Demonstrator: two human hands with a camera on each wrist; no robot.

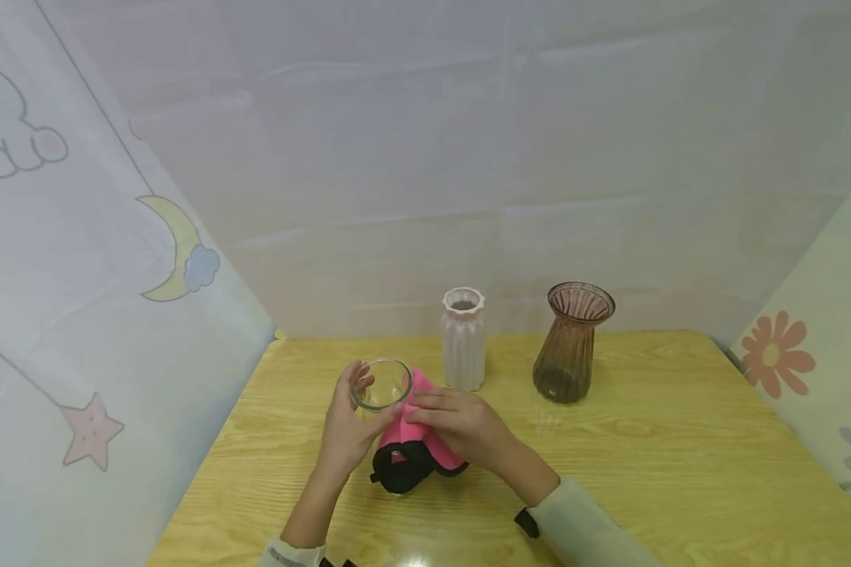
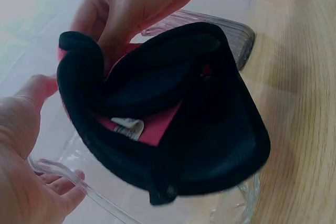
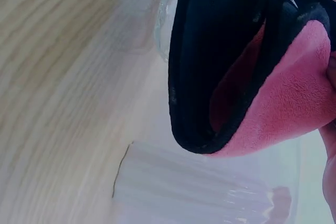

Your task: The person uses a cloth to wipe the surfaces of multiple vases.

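Note:
My left hand (image 1: 343,437) holds a clear glass vase (image 1: 383,383) near its round rim, thumb on the near side and fingers on the far left. In my right hand (image 1: 471,429) is a pink cloth (image 1: 445,452) with black edging, gripped from above at the right of the glass rim. The cloth hangs in folds in front of the glass and hides much of its body. A black underside (image 2: 210,140), a small loop and a white tag (image 2: 128,127) show in the left wrist view. The right wrist view shows its fuzzy pink face (image 3: 291,93).
Behind the hands stands a white fluted vase (image 1: 463,346). Farther right is a brownish ribbed glass vase (image 1: 570,354) with a flared rim. All are on a wood-grain table (image 1: 652,472), with pale printed sheets (image 1: 411,181) at its back and sides.

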